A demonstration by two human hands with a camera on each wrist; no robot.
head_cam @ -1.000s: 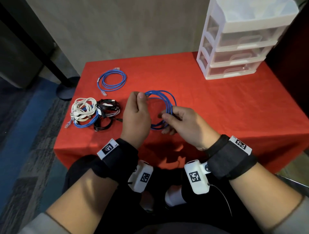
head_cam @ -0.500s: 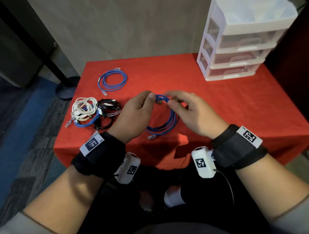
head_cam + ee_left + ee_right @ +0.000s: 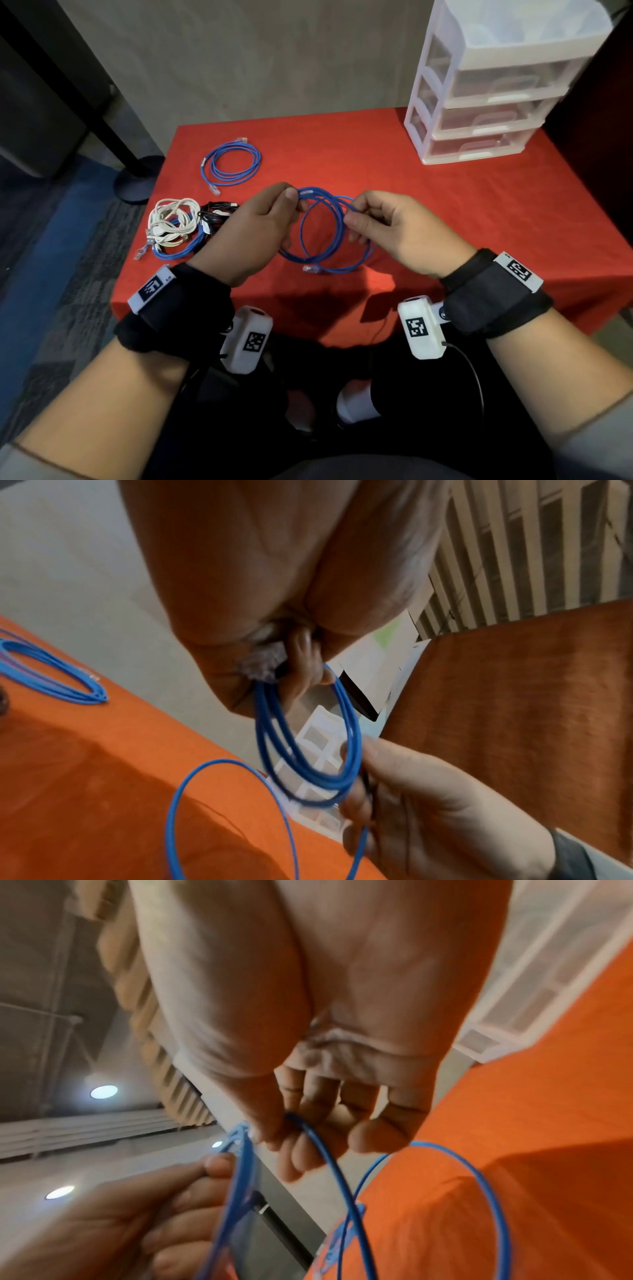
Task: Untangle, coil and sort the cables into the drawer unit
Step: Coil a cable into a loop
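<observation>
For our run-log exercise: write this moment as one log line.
step: coiling | left hand: grips blue cable | right hand: pinches it | drawer unit: shut

On the counter (image 3: 445,212), the drawer unit (image 3: 496,102) stands at the far right; a coiled cable (image 3: 230,167) lies far left, a tangled bundle (image 3: 178,228) nearer, and the held cable (image 3: 329,233) sits between the hands.
</observation>
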